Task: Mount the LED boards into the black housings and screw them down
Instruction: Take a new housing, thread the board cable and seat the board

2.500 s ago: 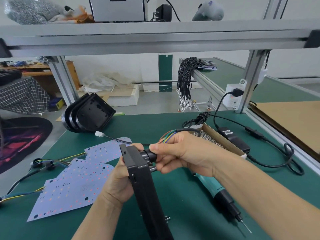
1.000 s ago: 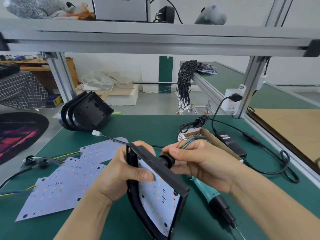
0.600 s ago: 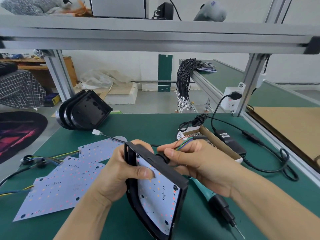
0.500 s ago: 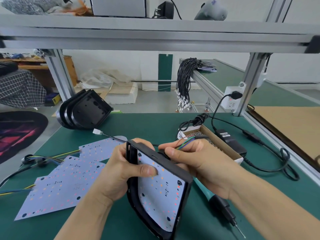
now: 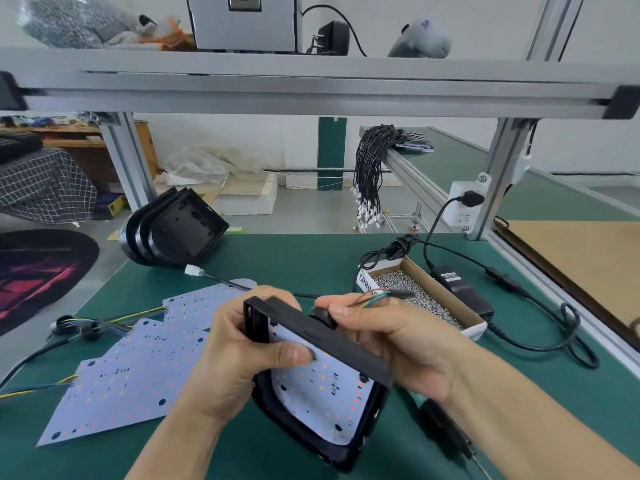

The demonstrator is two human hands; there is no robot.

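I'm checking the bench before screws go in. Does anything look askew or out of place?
Nothing looks damaged or spilled. The LED board lies inside the black housing, which both hands, left and right, hold tilted above the mat. The screws stay inside their cardboard box.

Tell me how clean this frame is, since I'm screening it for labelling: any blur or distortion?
Head view: the wide lens bows the shelf beam; the LED board in the black housing is fairly sharp; the electric screwdriver is soft; daylight is even, without glare.
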